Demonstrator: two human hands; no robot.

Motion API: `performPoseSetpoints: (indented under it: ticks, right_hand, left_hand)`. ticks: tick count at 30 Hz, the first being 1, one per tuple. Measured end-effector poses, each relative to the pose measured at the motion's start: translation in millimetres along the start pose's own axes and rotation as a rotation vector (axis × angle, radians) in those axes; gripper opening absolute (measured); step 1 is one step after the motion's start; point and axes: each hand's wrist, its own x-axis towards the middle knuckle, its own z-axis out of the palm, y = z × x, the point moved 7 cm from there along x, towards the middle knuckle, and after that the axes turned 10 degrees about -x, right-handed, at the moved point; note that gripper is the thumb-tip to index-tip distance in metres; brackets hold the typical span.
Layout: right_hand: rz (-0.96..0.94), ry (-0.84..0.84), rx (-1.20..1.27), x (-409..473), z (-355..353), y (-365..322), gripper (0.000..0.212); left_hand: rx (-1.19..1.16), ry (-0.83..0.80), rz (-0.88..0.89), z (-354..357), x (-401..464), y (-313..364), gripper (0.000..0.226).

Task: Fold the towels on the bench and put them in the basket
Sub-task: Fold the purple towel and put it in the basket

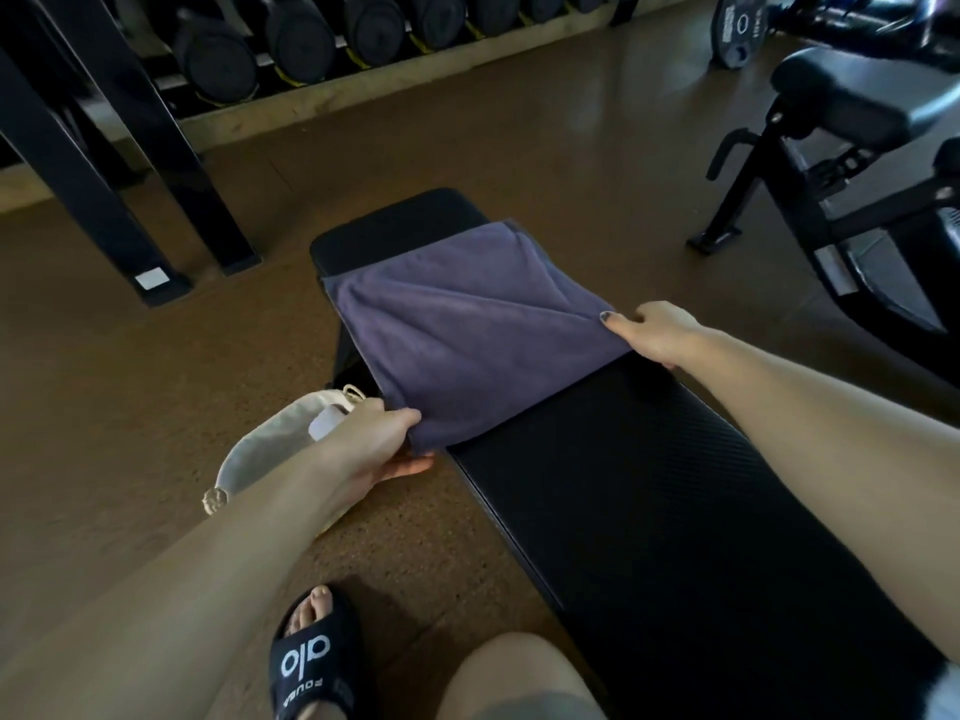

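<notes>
Towel [467, 324], the purple-grey one, lies spread across the far half of the black bench [623, 485], its two near corners each in a hand. Left hand [371, 444] pinches the near-left corner between thumb on top and fingers underneath, just off the bench edge; right hand [654, 332] has its thumb pressed on the near-right corner, with the other fingers curled under or behind the cloth where they cannot be made out clearly. A diagonal crease runs away from the right thumb toward the far-left side, so the cloth is not yet flat. The step looks like squaring up for a fold. To do it well, I would first draw both corners gently apart until that crease goes slack and the near edge runs straight between the hands, then carry both corners forward together, level with each other, to land on the far corners beyond the fingertips. Keeping both pinches light but equal should stop the cloth from skewing. The cream cloth basket [270, 449] sits on the floor beneath and just outside the left wrist, so the folded towel has a short drop on that side. One sandalled foot [311, 657] rests on the floor below the left forearm.
</notes>
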Motion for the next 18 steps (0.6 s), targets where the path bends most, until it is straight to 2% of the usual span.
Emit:
performPoseSetpoints:
  ticks: [4, 8, 12, 18]
  right_hand:
    - [-0.005, 0.026, 0.098, -23, -6, 6, 0.029]
    - [0.093, -0.064, 0.414, -46, -1, 21, 0.008]
    - [0.183, -0.124, 0.567, -86, 8, 52, 0.009]
    - [0.3, -0.206, 0.539, -164, 42, 116, 0.015]
  left_hand:
    - [-0.054, 0.02, 0.017, -1, -13, -4, 0.027]
    - [-0.033, 0.046, 0.035, -8, -22, -2, 0.027]
    - [0.102, 0.046, 0.053, -15, -28, -1, 0.026]
    - [0.408, 0.027, 0.143, 2, -38, -8, 0.028]
